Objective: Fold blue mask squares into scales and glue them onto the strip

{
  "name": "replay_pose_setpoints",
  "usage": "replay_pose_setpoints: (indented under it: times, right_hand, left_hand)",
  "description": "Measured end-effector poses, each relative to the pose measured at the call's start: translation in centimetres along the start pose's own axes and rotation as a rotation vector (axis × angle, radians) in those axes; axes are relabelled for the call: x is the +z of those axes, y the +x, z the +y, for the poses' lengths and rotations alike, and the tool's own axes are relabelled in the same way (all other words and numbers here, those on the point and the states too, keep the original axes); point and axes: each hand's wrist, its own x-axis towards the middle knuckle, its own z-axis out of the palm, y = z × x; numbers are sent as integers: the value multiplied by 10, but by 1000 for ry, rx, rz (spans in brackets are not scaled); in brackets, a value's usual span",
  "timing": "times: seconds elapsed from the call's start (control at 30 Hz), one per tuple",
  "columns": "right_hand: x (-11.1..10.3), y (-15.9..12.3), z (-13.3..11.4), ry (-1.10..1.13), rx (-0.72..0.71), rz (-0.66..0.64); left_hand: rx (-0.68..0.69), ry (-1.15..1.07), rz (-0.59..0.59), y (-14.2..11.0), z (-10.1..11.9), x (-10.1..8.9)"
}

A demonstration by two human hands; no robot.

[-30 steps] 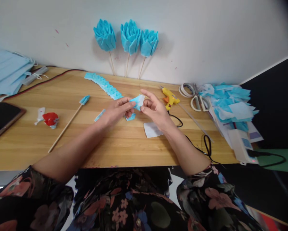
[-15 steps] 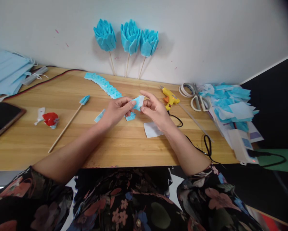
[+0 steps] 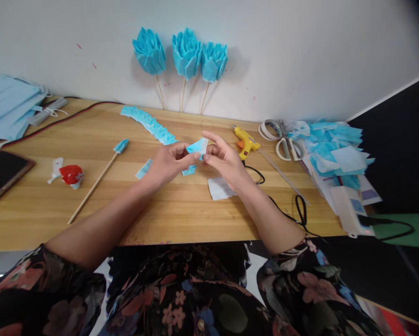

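Between my two hands is a small blue-and-white piece of mask fabric (image 3: 197,147), folded to a point on its left side. My left hand (image 3: 169,163) pinches its lower left edge, thumb in front. On the other side my right hand (image 3: 225,161) grips the lower right corner with the thumb, its index finger raised along the white edge. Below them on the table lie a folded blue piece (image 3: 189,171) and a blue strip (image 3: 144,169) by my left wrist. A white fabric piece (image 3: 220,188) is partly under my right wrist.
Three blue fabric flowers (image 3: 186,53) on sticks lean on the wall. A row of folded petals (image 3: 148,123) lies behind my hands. Left are a blue-tipped stick (image 3: 97,182), red bundle (image 3: 72,174), phone (image 3: 6,172) and masks (image 3: 10,105); right, a glue gun (image 3: 245,141), scissors (image 3: 288,148) and fabric pile (image 3: 338,147).
My left thumb has moved down off the middle of the fabric piece, so more of its folded blue point shows. The whole view has shifted slightly.
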Motion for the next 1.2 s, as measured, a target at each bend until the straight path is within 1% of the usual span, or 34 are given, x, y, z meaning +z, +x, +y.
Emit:
replay_pose_setpoints:
  times: [0.13,0.33,0.57,0.83,1.03,1.2]
  right_hand:
    - [0,-1,-1,-8,6,-2]
    - [0,0,0,8,13,7]
    - [0,1,2,47,13,4]
    - [-1,1,2,-9,-11,-11]
    - [0,1,3,33,-1,-5]
    - [-1,0,2,16,0,-2]
  left_hand:
    - [14,-4,26,1,-2,0]
    - [3,-45,26,3,-7,0]
    - [-41,-117,64,2,-4,0]
    - [-24,-131,66,2,-4,0]
    - [-54,-131,45,2,-4,0]
    - [-65,-135,48,3,-4,-1]
